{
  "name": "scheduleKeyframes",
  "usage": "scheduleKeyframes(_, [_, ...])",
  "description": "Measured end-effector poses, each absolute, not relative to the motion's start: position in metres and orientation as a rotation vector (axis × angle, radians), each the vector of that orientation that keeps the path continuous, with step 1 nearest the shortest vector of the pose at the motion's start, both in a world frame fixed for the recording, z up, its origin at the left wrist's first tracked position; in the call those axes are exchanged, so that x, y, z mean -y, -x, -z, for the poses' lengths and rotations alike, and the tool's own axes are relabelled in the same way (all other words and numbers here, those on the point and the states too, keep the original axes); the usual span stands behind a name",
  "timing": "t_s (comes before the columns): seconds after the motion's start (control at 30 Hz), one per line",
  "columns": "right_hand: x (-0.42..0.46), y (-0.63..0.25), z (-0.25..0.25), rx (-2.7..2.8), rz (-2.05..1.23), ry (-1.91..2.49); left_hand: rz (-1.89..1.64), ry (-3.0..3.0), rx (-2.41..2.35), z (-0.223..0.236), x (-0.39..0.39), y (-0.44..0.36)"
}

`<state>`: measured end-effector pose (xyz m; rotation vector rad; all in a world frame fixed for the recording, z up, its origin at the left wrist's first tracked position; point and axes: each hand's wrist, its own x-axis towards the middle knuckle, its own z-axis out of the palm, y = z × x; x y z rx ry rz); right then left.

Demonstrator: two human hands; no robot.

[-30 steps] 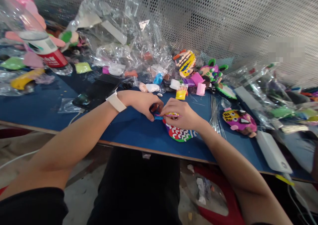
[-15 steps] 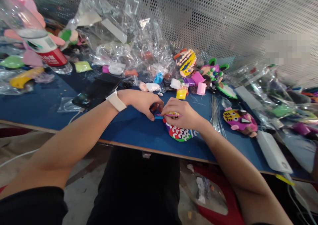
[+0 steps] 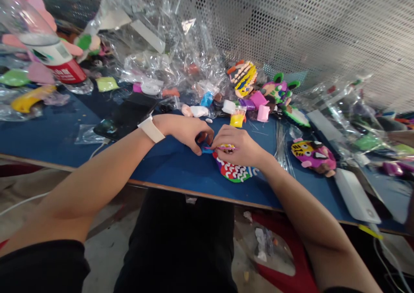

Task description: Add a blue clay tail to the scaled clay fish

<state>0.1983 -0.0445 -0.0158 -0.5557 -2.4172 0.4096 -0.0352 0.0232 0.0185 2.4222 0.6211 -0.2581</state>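
Note:
My left hand (image 3: 189, 132), with a white band at the wrist, rests on the blue table (image 3: 181, 172) with its fingers pinched together on a small blue clay piece (image 3: 206, 150). My right hand (image 3: 237, 145) is curled just to its right, fingertips closed on a thin pink and yellow strip at the top of a flat clay figure (image 3: 234, 172). That figure is red and green with rows of white scales and lies partly under my right hand. The two hands' fingertips almost touch.
A dark phone (image 3: 127, 116) lies left of my left wrist. Small clay lumps and finished clay masks (image 3: 312, 154) crowd the back of the table among crumpled clear bags (image 3: 168, 56). A white power bank (image 3: 355, 196) lies at right. A perforated metal screen stands behind.
Both hands stay pinched at the same spot on the figure. The view has shifted slightly; a blurred thing at the upper right is gone from view.

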Motion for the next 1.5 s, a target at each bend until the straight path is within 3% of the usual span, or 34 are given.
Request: scheduleKeyframes(1.5, [0.0473,-0.1968,0.0142,2.391,-0.415,0.552,0.234,-2.416,-0.596,-0.0209,-0.0210,0.0358])
